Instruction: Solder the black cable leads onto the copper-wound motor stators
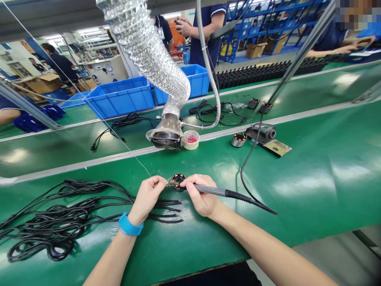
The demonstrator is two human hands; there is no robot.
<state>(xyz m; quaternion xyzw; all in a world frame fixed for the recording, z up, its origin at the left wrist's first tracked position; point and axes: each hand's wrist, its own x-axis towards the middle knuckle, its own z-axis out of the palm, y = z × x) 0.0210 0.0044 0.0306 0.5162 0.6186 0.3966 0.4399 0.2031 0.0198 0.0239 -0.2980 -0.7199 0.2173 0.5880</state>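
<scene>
My right hand [204,194] is wrapped round the grey handle of a soldering iron [212,190], its tip pointing left over a small motor stator [178,180] with copper windings. Just left of the stator, my left hand [150,194] is closed in a pinch on a thin solder wire [139,163] that runs down from the upper left. Fine lead ends show between the left fingertips and the stator; exactly what the iron tip touches is too small to tell. A blue band [130,225] circles my left wrist.
Black cables [59,216] lie coiled at left, their stripped ends under my left hand. Beyond the stator are a fume extractor hood [166,135], a round tub [191,140], another stator [238,139] and a metal fixture [264,137]. Blue bins [122,97] and co-workers stand behind.
</scene>
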